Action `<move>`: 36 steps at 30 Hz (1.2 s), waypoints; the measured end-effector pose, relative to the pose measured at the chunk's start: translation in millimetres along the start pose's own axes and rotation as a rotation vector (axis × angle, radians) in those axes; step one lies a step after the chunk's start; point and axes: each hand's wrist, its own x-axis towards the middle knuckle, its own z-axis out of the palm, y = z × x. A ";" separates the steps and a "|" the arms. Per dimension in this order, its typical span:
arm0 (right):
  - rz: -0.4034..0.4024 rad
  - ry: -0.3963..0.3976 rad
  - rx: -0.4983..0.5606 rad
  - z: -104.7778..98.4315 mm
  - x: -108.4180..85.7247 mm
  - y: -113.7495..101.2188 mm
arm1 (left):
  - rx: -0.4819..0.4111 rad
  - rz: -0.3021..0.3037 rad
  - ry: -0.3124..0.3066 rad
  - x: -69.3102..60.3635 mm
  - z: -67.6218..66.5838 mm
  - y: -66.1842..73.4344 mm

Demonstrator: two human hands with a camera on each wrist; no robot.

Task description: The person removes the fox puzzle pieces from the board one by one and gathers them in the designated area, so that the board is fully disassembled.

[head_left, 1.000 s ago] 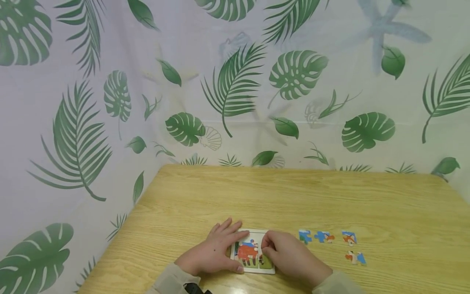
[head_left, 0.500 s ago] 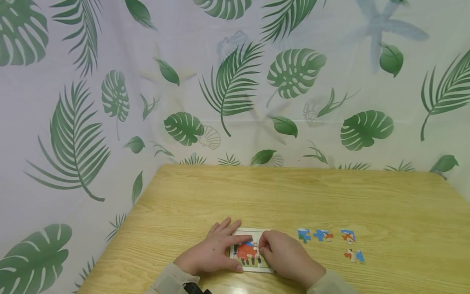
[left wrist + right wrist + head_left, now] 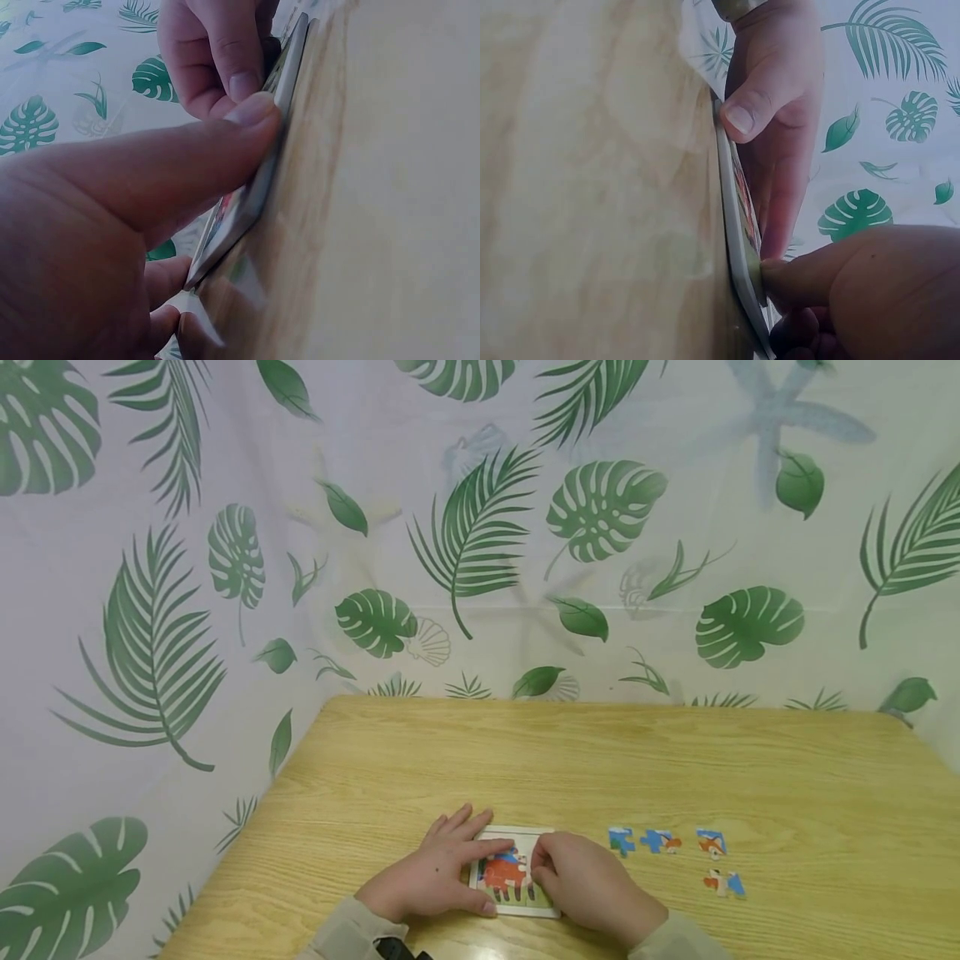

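A small puzzle board [image 3: 513, 911] with a pale frame lies near the front of the table. Part of its picture, a red-orange animal with dark legs [image 3: 504, 872], is assembled in it. My left hand [image 3: 442, 877] rests over the board's left side with its fingers spread, the index finger on the picture and the thumb [image 3: 251, 112] on the near rim. At the board's right side, my right hand [image 3: 588, 881] has curled fingers, thumb and index pinching at a greenish puzzle piece [image 3: 754, 274] low against the board. Those fingers hide most of the piece.
Several loose puzzle pieces lie right of the board: a blue-green one [image 3: 621, 840], a blue and orange one [image 3: 660, 841], one with a fox-like face [image 3: 711, 841], and another below [image 3: 725, 882]. A leaf-printed sheet [image 3: 480, 677] hangs behind the wooden table [image 3: 450, 760].
The gap beside the lower-right piece has closed as my right hand moved slightly left. My left index finger has come down over the picture. Over the last half second, hardly anything differs.
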 end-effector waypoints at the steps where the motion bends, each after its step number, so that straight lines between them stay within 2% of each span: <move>1: 0.001 -0.004 0.012 -0.7 -0.4 -0.1 | -0.003 -0.002 -0.002 -0.1 0.2 -0.1; 10: -0.050 -0.027 0.112 -4.3 -2.9 2.0 | -0.004 0.016 0.001 -1.9 -1.1 2.1; 28: -0.041 -0.013 0.060 -1.4 -0.2 4.2 | 0.012 0.003 0.003 -1.0 0.7 0.5; 36: -0.022 -0.008 0.084 -0.3 16.8 1.4 | 0.003 -0.007 -0.004 0.7 1.3 -1.7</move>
